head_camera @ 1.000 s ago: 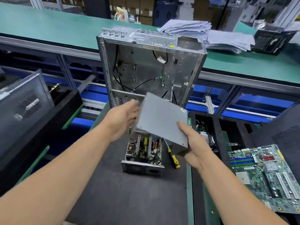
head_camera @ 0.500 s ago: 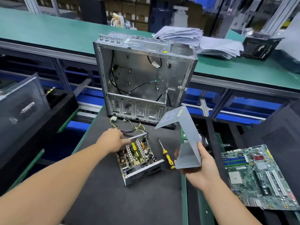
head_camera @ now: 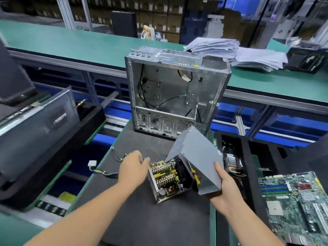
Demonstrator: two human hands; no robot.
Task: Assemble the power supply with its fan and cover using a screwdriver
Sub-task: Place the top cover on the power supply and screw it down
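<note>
The open power supply (head_camera: 167,181) lies on the dark mat of the desk (head_camera: 142,219), before the empty computer case (head_camera: 175,93). The right hand (head_camera: 224,188) grips the bent grey cover (head_camera: 197,157), tilted over its right edge. The left hand (head_camera: 132,168) touches its left side, fingers loosely curled and blurred, so I cannot tell their hold

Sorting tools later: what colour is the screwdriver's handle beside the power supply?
Yellow with black, partly hidden behind the cover; the head view shows the screwdriver.

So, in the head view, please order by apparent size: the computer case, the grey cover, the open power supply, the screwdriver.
1. computer case
2. grey cover
3. open power supply
4. screwdriver, mostly hidden behind the cover, so its full size is unsure.
</note>
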